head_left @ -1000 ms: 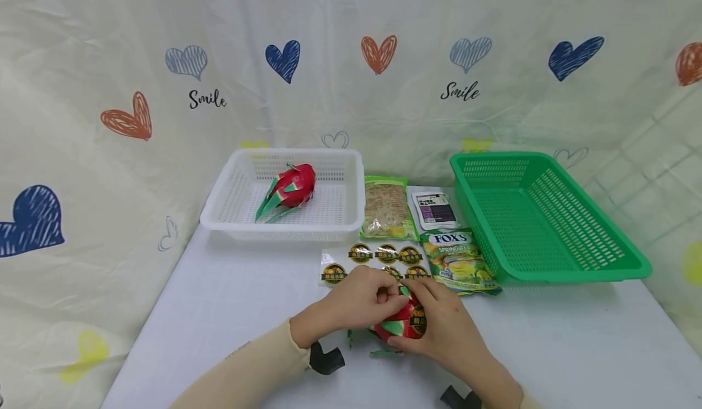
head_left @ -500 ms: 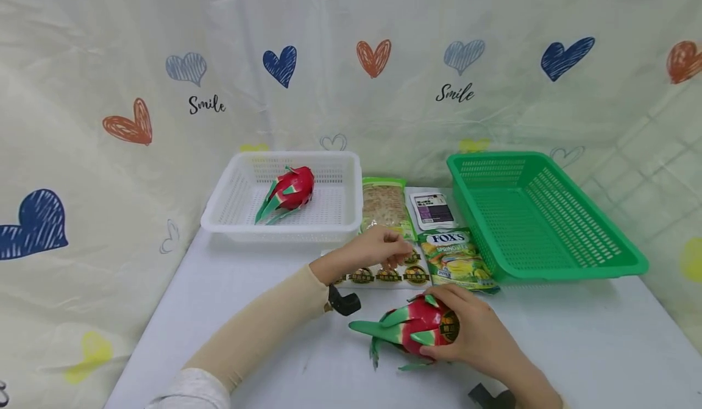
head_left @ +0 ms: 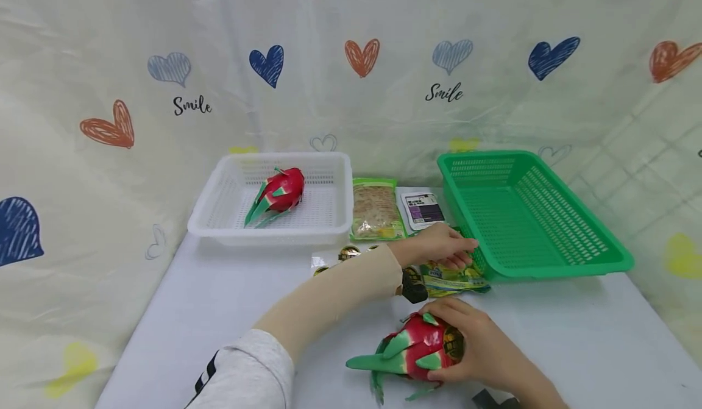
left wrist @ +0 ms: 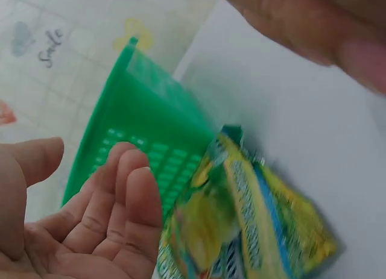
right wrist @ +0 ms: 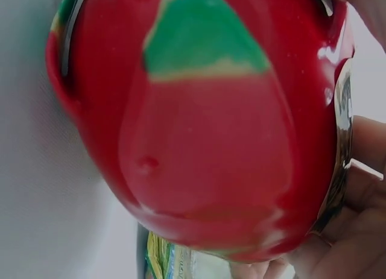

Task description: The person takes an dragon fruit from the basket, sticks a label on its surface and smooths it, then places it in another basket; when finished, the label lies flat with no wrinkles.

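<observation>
Glossy red and green, a dragon fruit [head_left: 422,339] is located at the near part of the white table [head_left: 219,299], its long green leaves directed toward the left. The right hand [head_left: 476,341] grasps its rounded end, the thumb at the near side and the fingers curled around the far side. A dark round sticker [head_left: 453,343] with gold markings adheres to the fruit next to this hand; the right wrist view shows its shiny edge close to the fingers.

The left hand [head_left: 441,244] is above a yellow and green FOX'S bag [head_left: 450,281], just beside the wall of the green basket [head_left: 526,226]. Its fingers are released and loosely bent, with the thumb apart, as the left wrist view shows. A beige sleeve [head_left: 334,299] crosses over a sheet of round stickers [head_left: 329,256], covering much of it.

Behind the sheet, a green-edged packet [head_left: 375,209] with pale brown contents lies near a white pack [head_left: 423,208] bearing a purple and white label. At left, a white perforated basket [head_left: 274,233] contains a second dragon fruit [head_left: 285,189], lying on its side. A pale backdrop [head_left: 307,104] printed with hearts and the word "Smile" hangs behind the table.
</observation>
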`<action>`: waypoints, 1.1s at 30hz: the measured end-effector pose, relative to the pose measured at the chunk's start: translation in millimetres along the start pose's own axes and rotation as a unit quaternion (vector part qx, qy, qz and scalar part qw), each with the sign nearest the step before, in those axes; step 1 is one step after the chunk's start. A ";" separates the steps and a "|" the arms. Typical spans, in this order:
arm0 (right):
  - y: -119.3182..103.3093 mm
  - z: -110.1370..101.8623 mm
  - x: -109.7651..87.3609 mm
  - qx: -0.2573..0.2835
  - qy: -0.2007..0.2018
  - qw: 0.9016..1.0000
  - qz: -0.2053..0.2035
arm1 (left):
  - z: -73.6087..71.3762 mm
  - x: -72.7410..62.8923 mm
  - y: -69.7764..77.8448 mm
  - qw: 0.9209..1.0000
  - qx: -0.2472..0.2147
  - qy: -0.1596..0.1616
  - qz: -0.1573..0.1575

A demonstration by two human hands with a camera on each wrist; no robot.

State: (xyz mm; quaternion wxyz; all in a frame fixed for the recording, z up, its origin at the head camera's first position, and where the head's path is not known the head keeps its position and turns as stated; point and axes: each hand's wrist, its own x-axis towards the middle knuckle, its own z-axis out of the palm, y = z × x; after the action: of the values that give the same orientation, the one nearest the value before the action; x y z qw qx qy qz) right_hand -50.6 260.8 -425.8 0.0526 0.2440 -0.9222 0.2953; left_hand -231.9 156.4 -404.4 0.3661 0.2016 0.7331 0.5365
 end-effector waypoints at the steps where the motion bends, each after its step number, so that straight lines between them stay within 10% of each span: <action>1: 0.0 -0.1 -1.2 -0.001 0.005 1.000 -0.007 | 4.7 2.9 0.2 1.000 -0.020 -0.002 -0.003; 6: 0.0 -3.2 -7.0 0.008 0.018 0.999 -0.025 | 18.8 9.8 0.2 0.997 -0.079 0.007 -0.005; 19: 7.4 -31.1 -27.7 0.042 0.022 0.999 -0.003 | 15.0 15.8 5.9 0.998 -0.048 -0.037 -0.002; 33: 37.5 -108.1 -20.5 -0.013 0.097 0.994 -0.038 | 14.8 12.2 5.7 0.995 -0.094 -0.032 0.001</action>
State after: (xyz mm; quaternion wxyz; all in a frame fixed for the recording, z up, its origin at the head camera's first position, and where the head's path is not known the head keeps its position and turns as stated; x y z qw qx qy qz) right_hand -55.9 357.6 -361.6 0.1562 0.2487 -0.9064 0.3037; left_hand -229.3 176.3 -405.3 0.4064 0.1837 0.6670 0.5968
